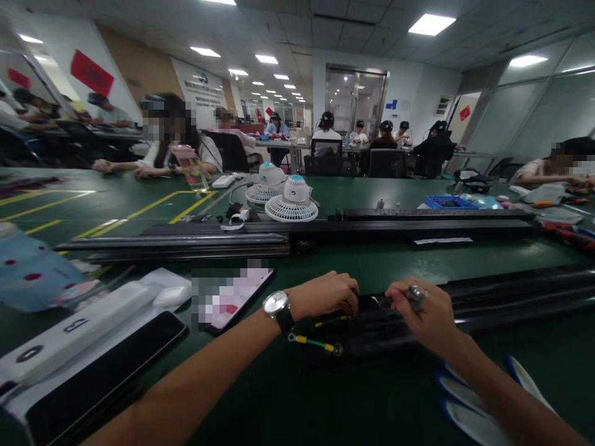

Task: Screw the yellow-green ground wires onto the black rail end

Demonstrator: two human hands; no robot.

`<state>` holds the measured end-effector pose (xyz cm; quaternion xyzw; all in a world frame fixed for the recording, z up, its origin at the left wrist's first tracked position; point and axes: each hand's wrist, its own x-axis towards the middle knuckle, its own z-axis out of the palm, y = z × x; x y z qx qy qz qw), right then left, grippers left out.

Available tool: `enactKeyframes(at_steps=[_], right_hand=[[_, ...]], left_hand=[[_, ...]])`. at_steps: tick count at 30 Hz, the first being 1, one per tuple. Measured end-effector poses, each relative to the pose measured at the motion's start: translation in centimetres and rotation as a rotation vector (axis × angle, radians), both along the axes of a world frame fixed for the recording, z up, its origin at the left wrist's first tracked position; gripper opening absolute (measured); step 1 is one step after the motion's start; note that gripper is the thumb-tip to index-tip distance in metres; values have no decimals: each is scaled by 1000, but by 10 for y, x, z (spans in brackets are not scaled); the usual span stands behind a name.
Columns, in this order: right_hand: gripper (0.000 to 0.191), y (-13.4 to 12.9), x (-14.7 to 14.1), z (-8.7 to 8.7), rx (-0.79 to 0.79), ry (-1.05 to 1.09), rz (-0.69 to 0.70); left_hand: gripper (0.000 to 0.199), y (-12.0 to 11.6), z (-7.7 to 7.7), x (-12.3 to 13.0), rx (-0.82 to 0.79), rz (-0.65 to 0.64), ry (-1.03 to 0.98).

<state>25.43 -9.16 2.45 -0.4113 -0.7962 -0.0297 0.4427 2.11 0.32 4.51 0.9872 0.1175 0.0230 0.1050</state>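
Note:
My left hand point(328, 293), with a watch point(277, 306) at its wrist, has its fingers curled down over the near end of some long black bars point(395, 328). What those fingertips hold, if anything, is hidden. To the right, my right hand point(421, 306) is closed above the same bars, thumb and fingers pinched together, with a ring on one finger. A small shiny bit shows between the hands, too blurred to name. A green and yellow wire point(316, 342) with a ring terminal sticks out at the left end of the bars.
Two phones point(111, 371) point(242, 297) and a long white device point(69, 328) lie left. More black bars point(186, 248) cross the green table beyond. Two white fans point(292, 201), a blue tray point(449, 203) and a bottle point(190, 167) stand farther back. Gloves point(469, 402) lie at lower right. Several people sit beyond.

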Motion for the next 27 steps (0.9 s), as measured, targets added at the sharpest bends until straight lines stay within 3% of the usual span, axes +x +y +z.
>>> enactKeyframes(at_steps=[8, 27], right_hand=[[14, 5, 1, -1, -16, -61, 19], [19, 13, 6, -17, -29, -153, -30]], left_hand=[[23, -4, -4, 1, 98, -6, -17], [10, -3, -14, -6, 214, -8, -96]])
